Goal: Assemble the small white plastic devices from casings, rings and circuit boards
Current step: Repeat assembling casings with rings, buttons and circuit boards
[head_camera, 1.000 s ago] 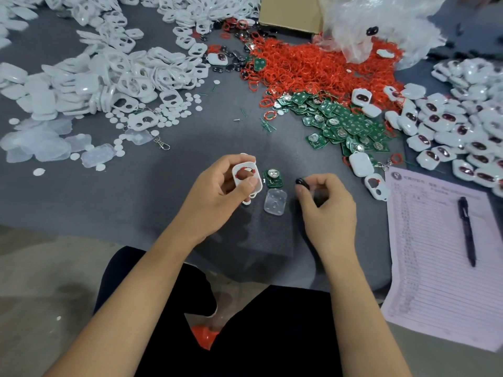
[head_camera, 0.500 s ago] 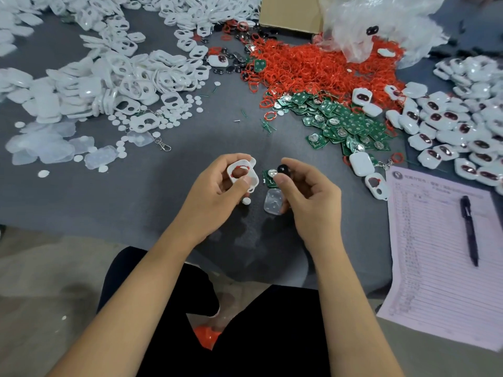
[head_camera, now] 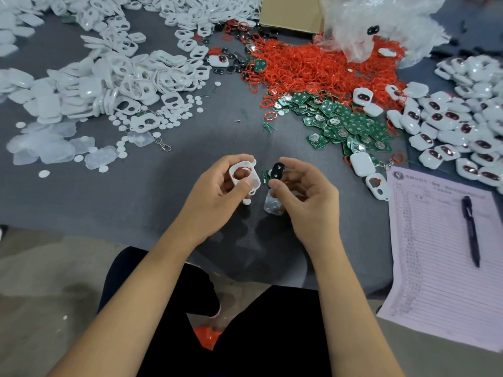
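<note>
Right hand (head_camera: pixel 302 191): a small black button pad (head_camera: pixel 277 171) is pinched between thumb and forefinger, its long axis near upright. Just to its left, apart from it, a white casing (head_camera: pixel 244 175) with a red ring seated in it is gripped by the left hand (head_camera: pixel 217 186), open side up. A short leftward carry is judged to be needed. A circuit board (head_camera: pixel 266 175) and a clear cover (head_camera: pixel 273 205) lie on the grey table (head_camera: pixel 136 202) between the hands.

You sit at a table (head_camera: pixel 81 208) draped in grey cloth, its edge overhanging a pale, speckled concrete floor (head_camera: pixel 40 295).
</note>
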The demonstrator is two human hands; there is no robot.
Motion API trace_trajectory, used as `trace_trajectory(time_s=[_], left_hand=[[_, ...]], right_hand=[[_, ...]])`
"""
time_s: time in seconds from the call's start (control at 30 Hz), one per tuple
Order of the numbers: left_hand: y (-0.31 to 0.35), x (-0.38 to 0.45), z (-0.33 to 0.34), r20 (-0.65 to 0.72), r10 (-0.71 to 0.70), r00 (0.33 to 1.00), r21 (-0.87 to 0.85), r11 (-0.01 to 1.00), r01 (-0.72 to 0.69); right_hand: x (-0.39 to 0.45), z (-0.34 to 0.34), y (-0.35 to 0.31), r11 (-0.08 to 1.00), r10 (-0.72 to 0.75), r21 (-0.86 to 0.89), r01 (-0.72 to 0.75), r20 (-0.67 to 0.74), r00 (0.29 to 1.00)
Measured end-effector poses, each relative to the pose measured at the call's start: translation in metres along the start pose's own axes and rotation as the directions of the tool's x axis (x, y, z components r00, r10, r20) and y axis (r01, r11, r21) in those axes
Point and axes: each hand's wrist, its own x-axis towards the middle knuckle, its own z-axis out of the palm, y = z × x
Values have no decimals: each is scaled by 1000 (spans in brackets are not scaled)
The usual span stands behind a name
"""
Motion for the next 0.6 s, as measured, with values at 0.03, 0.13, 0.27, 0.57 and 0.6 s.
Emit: trace_trajectory(time_s=[0.03,0.13,0.27,0.57,0.6], left_hand=[[0,0,0,5,2,1000,6,1000,-2],[-1,0,0,17,-2,1000,-27,1000,2],[-1,-1,1,27,-4,1000,-56,998,5],[-2,-1,3,35,-21,999,-71,997,24],[-2,-1,3,34,-19,999,-58,998,21]], right_hand=[[0,0,0,1000,1,-4,-1,4,1000],[0,0,0,1000,5,-5,-5,20,1000],[0,-1,-1,1000,-11,-26,12,28,1000],[0,-1,-1,997,-24,-75,26,23,999],[0,-1,-1,997,-11,-81,12,11,1000]])
